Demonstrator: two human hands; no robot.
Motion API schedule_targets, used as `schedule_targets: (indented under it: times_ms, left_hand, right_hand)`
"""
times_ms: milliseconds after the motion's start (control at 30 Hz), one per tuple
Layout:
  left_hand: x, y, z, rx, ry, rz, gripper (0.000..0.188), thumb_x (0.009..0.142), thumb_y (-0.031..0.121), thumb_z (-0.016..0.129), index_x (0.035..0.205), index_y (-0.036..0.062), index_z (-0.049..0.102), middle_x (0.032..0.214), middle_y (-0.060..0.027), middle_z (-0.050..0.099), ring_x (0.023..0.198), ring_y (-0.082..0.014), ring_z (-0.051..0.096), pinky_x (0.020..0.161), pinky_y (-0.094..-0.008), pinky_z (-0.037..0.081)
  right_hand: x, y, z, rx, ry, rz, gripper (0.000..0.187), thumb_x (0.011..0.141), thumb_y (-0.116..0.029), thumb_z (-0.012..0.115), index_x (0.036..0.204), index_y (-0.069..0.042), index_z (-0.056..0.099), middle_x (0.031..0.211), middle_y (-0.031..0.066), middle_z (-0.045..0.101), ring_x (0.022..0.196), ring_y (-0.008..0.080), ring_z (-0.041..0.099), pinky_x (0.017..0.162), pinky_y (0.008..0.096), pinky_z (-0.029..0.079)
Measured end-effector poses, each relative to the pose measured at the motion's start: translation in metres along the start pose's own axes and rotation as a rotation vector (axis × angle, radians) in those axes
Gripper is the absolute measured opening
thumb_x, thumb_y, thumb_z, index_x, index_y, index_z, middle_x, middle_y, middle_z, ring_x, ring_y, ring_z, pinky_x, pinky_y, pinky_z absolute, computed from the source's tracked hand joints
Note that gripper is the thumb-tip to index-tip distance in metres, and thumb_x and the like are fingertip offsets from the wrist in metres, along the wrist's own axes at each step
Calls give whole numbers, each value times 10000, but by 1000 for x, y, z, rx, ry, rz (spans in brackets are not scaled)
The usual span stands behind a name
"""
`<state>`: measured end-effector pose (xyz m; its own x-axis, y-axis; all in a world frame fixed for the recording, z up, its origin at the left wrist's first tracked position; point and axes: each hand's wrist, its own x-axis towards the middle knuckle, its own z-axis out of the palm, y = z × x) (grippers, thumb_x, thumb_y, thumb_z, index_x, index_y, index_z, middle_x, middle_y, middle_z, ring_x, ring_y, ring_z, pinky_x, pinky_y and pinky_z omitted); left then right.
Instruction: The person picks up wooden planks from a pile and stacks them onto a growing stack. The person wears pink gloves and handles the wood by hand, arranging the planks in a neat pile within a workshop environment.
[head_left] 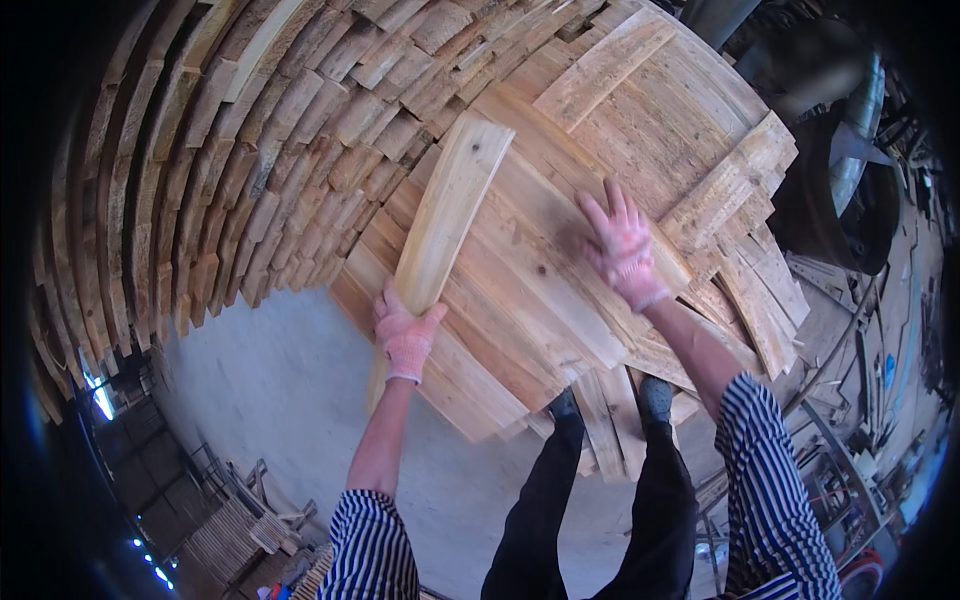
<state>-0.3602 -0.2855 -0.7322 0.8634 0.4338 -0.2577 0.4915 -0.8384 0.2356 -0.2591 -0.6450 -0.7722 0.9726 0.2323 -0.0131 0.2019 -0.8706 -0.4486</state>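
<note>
My left hand (pixel 404 335), in a pale pink work glove, is closed around the near end of a pale wooden board (pixel 452 205). That board slants up and away, its far end lying over a layer of planks (pixel 540 265) set side by side. Over the right part of this layer is my right hand (pixel 622 250), gloved the same way, its fingers spread and nothing in them. Whether its fingertips touch the wood I cannot tell. Beyond it, cross boards (pixel 610 65) rest on more planks.
A tall stack of boards (pixel 330 130) rises at the left and back. My feet (pixel 655 398) stand by the near edge of the planks, on loose boards (pixel 612 425). A dark bin-like object (pixel 835 200) stands at the right. Grey floor (pixel 260 380) shows at the left.
</note>
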Motion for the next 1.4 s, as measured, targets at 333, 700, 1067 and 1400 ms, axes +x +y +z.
schedule_targets:
  times_ms: [333,700,1067,1400]
  left_hand:
    - [122,97,20,233,-59,285,1112,750,614,810,1562,14,344,1485,-301,480,1358,-460,472,1154,-490,384]
    - [-108,137,52,-94,-241,647,812,948,284,700,1603,22,298,1666,-219,281,1553,-395,227,1260,-537,185]
    - [-336,212,313,-927,-1440,-893,952,966,577,649,1622,16,246,1657,-165,312,1487,-328,347,1220,-452,278]
    - [-377,280,546,-1095,-1032,-1324,1251,763,916,530,1648,102,184,1710,-174,179,1562,-347,192,1252,-564,83]
  right_hand:
    - [-275,32,-44,286,-345,101,660,826,-201,759,1437,-121,524,1432,240,534,1210,430,601,998,499,520]
    - [-342,240,-8,-20,-268,830,706,847,-289,728,1456,-108,420,1406,233,517,1263,447,545,1018,540,484]
    - [-354,340,85,-426,-406,500,930,765,-322,821,1573,-215,373,1440,225,497,1307,432,512,1088,587,377]
    - [-305,359,-2,-101,-713,412,1004,675,-371,868,1514,-101,387,1380,198,522,1288,392,544,1038,488,489]
